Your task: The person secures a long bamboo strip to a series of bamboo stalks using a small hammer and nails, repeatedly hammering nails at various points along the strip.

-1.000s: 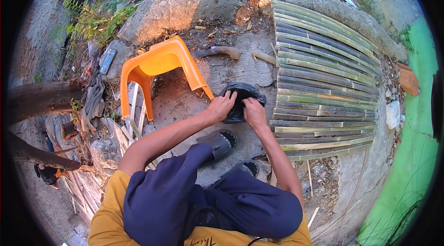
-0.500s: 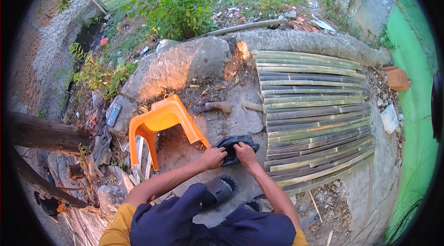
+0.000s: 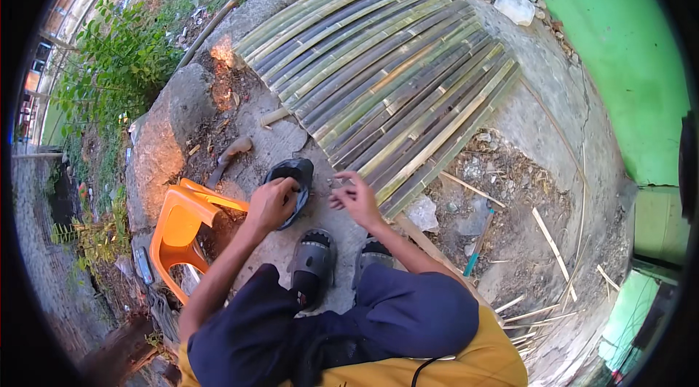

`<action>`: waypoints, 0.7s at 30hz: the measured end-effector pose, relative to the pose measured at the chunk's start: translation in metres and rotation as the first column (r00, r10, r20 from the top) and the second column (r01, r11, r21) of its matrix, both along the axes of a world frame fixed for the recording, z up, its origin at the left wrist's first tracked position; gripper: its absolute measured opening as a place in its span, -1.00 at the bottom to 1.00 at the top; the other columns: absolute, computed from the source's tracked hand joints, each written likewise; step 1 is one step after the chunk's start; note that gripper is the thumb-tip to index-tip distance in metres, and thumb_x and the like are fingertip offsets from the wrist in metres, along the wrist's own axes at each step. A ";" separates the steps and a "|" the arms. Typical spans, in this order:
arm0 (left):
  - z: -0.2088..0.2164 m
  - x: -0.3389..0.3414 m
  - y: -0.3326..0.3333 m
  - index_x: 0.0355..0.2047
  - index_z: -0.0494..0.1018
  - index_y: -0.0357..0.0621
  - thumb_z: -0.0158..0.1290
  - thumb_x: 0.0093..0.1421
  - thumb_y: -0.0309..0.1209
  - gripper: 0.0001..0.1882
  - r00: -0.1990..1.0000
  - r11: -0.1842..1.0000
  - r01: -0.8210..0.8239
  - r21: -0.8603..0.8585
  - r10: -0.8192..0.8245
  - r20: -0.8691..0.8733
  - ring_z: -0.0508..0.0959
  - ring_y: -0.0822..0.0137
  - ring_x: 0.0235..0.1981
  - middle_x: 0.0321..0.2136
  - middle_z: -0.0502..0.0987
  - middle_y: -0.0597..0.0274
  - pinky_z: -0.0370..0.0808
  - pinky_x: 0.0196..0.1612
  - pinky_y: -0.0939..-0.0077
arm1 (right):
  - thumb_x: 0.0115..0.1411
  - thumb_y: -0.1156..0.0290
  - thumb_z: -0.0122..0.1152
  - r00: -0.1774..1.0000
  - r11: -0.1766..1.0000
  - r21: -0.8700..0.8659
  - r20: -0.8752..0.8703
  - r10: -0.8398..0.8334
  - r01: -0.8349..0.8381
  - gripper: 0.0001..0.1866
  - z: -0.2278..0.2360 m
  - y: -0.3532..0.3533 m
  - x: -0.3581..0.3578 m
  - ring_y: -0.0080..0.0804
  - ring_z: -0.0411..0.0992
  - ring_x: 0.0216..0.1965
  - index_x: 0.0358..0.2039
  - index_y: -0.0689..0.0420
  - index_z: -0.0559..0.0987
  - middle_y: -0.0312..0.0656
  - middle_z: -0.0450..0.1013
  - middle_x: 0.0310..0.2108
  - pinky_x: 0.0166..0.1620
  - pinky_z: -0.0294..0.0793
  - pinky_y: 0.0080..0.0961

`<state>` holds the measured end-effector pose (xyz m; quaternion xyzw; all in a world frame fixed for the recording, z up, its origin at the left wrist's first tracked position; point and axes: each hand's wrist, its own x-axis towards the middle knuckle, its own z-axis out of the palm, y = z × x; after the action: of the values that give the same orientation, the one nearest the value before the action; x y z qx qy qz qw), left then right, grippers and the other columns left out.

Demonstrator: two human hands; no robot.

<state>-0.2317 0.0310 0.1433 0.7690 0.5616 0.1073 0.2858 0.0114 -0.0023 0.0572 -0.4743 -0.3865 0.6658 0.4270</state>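
My left hand point(image 3: 272, 203) is closed on the rim of a black plastic bag point(image 3: 300, 171), whose mouth gapes above the ground between the orange chair and the bamboo. Whatever lies inside the bag is too dark to make out. To the right, my right hand point(image 3: 357, 200) is off the bag, its fingers loosely bent and apart; I see nothing plainly held in it. That hand is beside the near left corner of a panel of green and dark split bamboo strips point(image 3: 393, 81), which lies on the ground.
An orange plastic chair point(image 3: 178, 223) lies tipped at my left, by rough stone blocks point(image 3: 156, 143). My sandals point(image 3: 313, 263) are below the bag. Rubble and loose bamboo slivers point(image 3: 551, 245) lie at right, before a green wall point(image 3: 619, 59). A bent pipe point(image 3: 233, 154) pokes up near the chair.
My view has turned to the right, so the bamboo panel now slants across the upper middle. My right hand has let go of the bag and moved right; my left hand keeps hold of it.
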 end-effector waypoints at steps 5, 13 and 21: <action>0.045 0.064 0.045 -0.26 0.62 -0.15 0.18 0.20 -0.28 -0.79 0.895 0.869 0.421 -0.260 -0.445 -0.040 0.68 -0.03 -0.36 -0.45 0.66 -0.01 0.59 -0.26 0.12 | 0.43 0.52 0.15 0.929 0.939 -0.066 0.184 -0.321 0.338 -0.80 -0.045 -0.083 0.123 -0.34 0.65 -0.21 0.02 0.21 0.58 -0.04 0.62 -0.22 -0.19 0.68 -0.50; -0.026 0.151 0.076 -0.13 0.67 -0.25 0.16 0.26 0.17 -0.36 0.681 0.429 0.050 -0.902 -0.675 -0.284 0.75 0.05 -0.27 -0.30 0.72 -0.10 0.75 -0.27 0.23 | 0.03 0.32 0.55 0.299 0.961 0.251 0.914 -0.274 0.114 -0.18 -0.029 -0.160 0.169 0.03 0.46 0.18 0.32 0.12 0.43 0.04 0.49 0.14 0.20 0.47 -0.12; -0.131 0.151 0.013 0.41 -0.10 -0.68 0.38 -0.07 0.37 0.50 0.913 0.438 -0.307 -0.845 0.387 -0.130 0.66 -0.13 -0.02 0.23 0.35 -0.50 0.76 -0.16 0.13 | -0.04 0.44 0.54 0.294 0.977 0.175 0.934 -0.204 0.122 -0.01 -0.041 -0.187 0.164 -0.01 0.51 0.04 0.41 0.14 0.27 -0.01 0.28 0.25 0.08 0.54 -0.14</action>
<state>-0.0803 0.0441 0.0125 0.3922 0.6738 -0.0933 0.6192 0.1753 -0.1894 0.0162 -0.7951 -0.5359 0.2006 0.2012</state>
